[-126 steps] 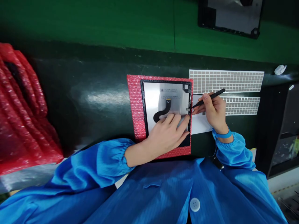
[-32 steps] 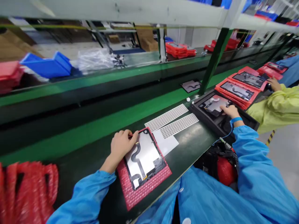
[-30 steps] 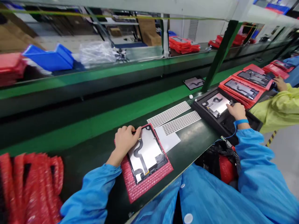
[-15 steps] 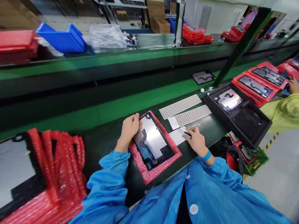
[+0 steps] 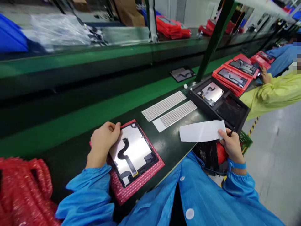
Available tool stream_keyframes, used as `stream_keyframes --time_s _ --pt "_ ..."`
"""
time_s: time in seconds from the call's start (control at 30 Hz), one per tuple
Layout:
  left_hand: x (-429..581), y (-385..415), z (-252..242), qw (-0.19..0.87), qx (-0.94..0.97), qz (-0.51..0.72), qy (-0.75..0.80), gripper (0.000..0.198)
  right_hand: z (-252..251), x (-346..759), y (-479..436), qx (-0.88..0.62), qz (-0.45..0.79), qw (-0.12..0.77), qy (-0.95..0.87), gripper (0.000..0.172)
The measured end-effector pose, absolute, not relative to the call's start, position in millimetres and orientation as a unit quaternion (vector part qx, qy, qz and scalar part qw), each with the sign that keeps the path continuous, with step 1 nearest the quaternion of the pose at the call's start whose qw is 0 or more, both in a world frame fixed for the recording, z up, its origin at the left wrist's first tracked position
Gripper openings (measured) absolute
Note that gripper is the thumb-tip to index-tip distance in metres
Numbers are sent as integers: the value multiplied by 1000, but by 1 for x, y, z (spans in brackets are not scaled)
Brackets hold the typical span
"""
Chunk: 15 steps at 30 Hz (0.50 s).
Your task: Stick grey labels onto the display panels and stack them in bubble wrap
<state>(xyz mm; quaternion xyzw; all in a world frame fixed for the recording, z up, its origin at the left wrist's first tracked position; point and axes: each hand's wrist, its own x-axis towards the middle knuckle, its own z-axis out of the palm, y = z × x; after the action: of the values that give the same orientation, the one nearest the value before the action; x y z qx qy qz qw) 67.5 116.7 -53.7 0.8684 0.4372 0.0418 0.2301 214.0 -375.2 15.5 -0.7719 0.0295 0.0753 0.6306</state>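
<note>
A display panel (image 5: pixel 135 147) with a silvery back and a black ribbon cable lies on a red bubble-wrap bag (image 5: pixel 141 185) on the green bench. My left hand (image 5: pixel 104 141) is closed at the panel's upper left edge, thumb and fingers pinching there. Over the bench's front edge, my right hand (image 5: pixel 231 146) grips a white paper strip (image 5: pixel 201 131) by its right end. A thin dark tool, its kind unclear, pokes out between the right fingers. Between the panel and the tray lie two sheets of small grid labels, a farther one (image 5: pixel 164 106) and a nearer one (image 5: pixel 176 115).
A black tray (image 5: pixel 231 124) with a panel in one compartment stands at right. Beyond it are red bags with panels (image 5: pixel 232 77) and a co-worker's yellow sleeve (image 5: pixel 275 94). Red bubble-wrap bags (image 5: pixel 25 191) pile up at left. A dark panel (image 5: pixel 182 74) lies at the back.
My right hand has lifted the white strip off the bench and carried it right. My left hand stays at the panel's edge. The view has swung right.
</note>
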Motion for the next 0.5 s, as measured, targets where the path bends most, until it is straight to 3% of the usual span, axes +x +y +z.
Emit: stream_keyframes --time_s 0.07,0.13,0.23,0.3,0.33,0.4,0.5 --pt "70 101 -42 244 869 82 423 28 27 216 -371 -767 77 637 9 48" --pt "62 75 -25 278 875 124 376 45 34 222 -357 -772 109 625 -34 49" --pt "39 20 3 363 872 155 288 102 36 236 -309 -774 209 578 -150 49" --pt "25 -19 18 547 826 125 58 137 37 239 -261 -762 273 537 -238 53" --pt "18 -34 24 603 787 126 9 136 37 235 -234 -755 300 513 -279 56" --pt "-2 -52 28 629 752 199 11 109 38 214 -185 -741 338 458 -357 60" --pt "-67 -54 9 555 689 425 191 61 35 172 -132 -710 348 385 -476 64"
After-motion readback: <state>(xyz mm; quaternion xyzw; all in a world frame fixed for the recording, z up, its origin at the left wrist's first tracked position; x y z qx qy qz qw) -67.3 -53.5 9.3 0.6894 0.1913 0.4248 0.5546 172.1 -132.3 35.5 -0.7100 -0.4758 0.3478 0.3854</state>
